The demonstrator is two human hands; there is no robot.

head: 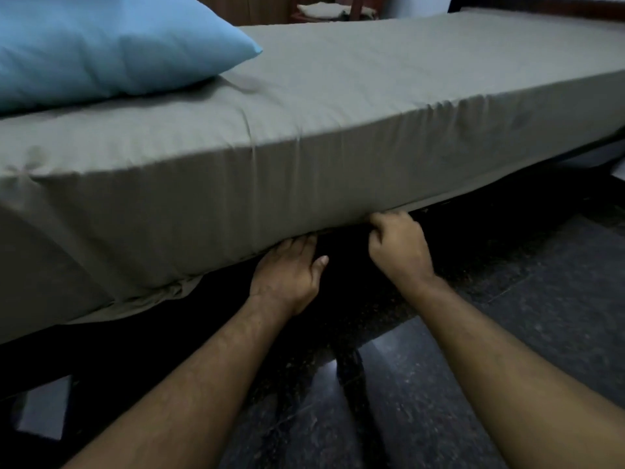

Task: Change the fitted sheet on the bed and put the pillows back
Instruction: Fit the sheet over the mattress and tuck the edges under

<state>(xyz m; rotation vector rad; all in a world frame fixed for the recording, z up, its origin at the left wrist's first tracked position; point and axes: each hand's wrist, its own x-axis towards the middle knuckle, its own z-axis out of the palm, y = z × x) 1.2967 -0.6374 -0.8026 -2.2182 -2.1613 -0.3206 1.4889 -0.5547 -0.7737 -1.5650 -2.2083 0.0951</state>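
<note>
The left hand [287,272] reaches under the low edge of the bed, its fingers tucked beneath the sheet [304,137], so I cannot tell if they hold it. The right hand [399,245] is just beside it, fingers curled tight on the sheet's hem. The grey-green sheet covers the whole mattress. A blue pillow [111,45] lies on top, far left. The floor [507,333] is dark

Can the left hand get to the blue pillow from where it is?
Probably yes. The left hand is at the fitted sheet's bottom edge, fingers tucked under it; the blue pillow lies up-left on the bed with nothing between, so it just needs to let go.
</note>
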